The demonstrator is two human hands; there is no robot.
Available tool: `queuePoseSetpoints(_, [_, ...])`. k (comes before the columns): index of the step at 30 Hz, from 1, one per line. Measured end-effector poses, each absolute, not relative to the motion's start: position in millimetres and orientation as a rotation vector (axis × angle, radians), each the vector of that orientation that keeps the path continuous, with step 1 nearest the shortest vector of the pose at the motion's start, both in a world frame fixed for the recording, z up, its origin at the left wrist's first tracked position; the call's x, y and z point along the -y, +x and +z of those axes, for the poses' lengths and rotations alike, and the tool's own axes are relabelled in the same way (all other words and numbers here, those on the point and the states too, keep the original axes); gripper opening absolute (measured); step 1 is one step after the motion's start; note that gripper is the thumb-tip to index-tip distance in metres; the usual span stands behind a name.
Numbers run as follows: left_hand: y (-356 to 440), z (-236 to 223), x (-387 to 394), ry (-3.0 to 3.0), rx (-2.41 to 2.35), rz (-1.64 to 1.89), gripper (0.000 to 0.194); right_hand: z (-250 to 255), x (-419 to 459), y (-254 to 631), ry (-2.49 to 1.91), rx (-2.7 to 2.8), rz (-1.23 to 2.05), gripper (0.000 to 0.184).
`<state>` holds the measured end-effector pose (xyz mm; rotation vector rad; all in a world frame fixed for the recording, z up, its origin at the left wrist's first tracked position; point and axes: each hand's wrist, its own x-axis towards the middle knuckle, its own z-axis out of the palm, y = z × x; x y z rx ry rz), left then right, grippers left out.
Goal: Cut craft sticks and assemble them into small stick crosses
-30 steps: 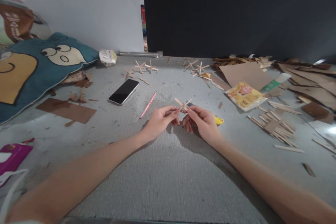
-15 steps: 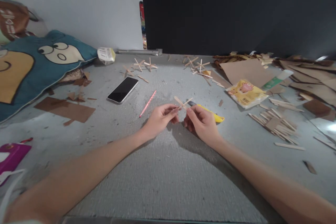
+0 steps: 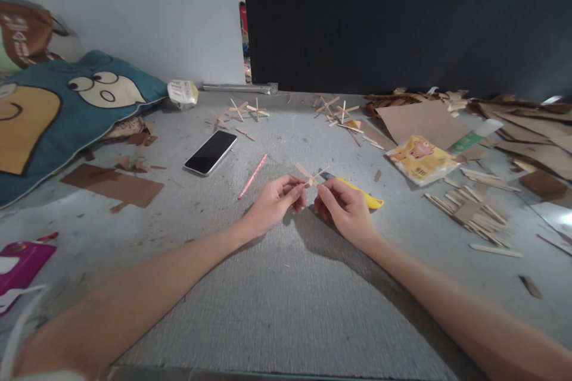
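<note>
Currently left hand [image 3: 280,199] and right hand [image 3: 342,205] have fingertips pinched closed on the stick cross [image 3: 311,181], between them. Its broader leg's long axis points far-left; thinner leg, far-right. Yellow-handled tool [image 3: 374,200] sits partly hidden behind right hand.

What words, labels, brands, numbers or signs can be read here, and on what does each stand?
None can be read with certainty.
Yellow plastic packet with a pink cartoon figure: dark characters, too blurred.
Small white-and-yellow container: lines of print, too small.
Brown bag at far left: pale lettering and marks, too blurred.
Green-and-white tube: faint marking, too small.
Crossed pale wooden sticks being held: no lettering visible.
</note>
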<state>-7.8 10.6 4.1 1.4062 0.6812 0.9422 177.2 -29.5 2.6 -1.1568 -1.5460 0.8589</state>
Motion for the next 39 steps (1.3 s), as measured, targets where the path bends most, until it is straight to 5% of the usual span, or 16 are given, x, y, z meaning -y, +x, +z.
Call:
queuePoseSetpoints(16, [-10.9,2.6,-19.1,1.311,-0.579,0.962,0.03,-0.8,30.7,177.2,-1.13,1.764,0.445,0.026])
queuePoseSetpoints(35, [-12.0,2.5,-18.8,1.364,-0.689,0.889,0.037,-1.7,28.3,182.2,-1.049,1.953,0.374,0.032])
queuePoseSetpoints(39, [-10.8,3.8,-19.0,1.29,-0.675,0.91,0.036,-1.0,30.0,182.8,-0.907,2.017,0.162,0.02])
